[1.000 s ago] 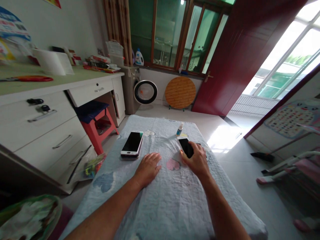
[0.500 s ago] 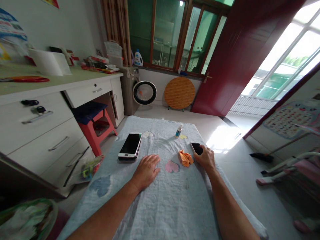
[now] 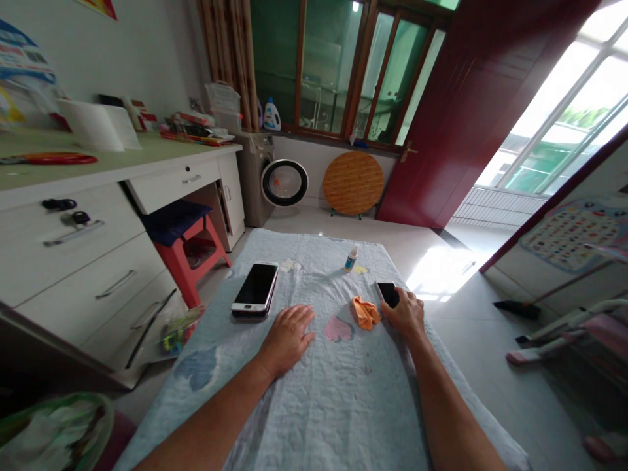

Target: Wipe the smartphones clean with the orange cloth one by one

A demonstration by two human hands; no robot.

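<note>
Smartphone (image 3: 386, 292) just beside the crumpled orange cloth (image 3: 365, 313) on the covered worktop (image 3: 328, 412) is best gripped by its edges, as the right hand (image 3: 406, 314) seems to pinch it, while the left hand (image 3: 288, 335) lies flat, loosely spread.

Okay so you're going bare-handed here, both your left hand (image 3: 288, 339) and your right hand (image 3: 407, 315), uncovered from the wrists up to whatever fingers show. Your left forearm (image 3: 223, 407) and right forearm (image 3: 437, 389) are bare too, all the way to the bottom edge. Both are slim at the wrist and get chunkier lower down. Your nails are too small to make out tbh.
</note>
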